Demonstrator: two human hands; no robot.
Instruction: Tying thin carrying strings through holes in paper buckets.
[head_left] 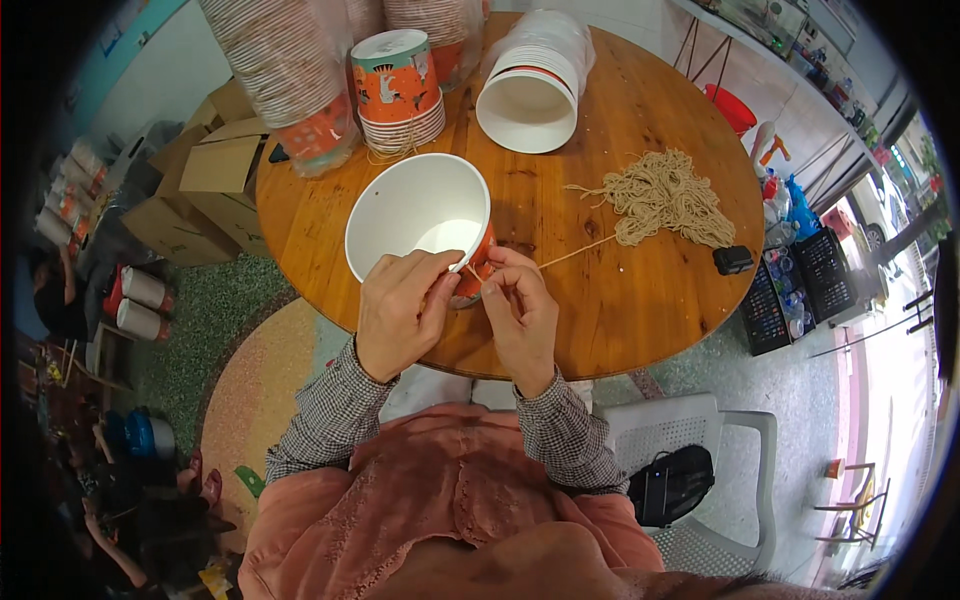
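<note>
A large paper bucket [405,215], white inside and printed orange outside, tilts near the table's front edge with its mouth toward me. My left hand [400,310] is closed on the near right part of its rim, thumb and fingers pinched together. Close beside it, my right hand [525,312] pinches a thin tan cord [572,254] against the bucket's orange side. From there the cord runs right to a loose tangled heap of cord [675,200]. My fingers partly hide where cord and bucket meet.
On the round wooden table [640,310] stand an orange printed stack of buckets [398,85], a lying stack of white buckets [528,108] and tall plastic-wrapped stacks [275,70]. A small black object [733,260] sits at the right edge. A grey plastic chair [745,460] holds a black bag [675,485].
</note>
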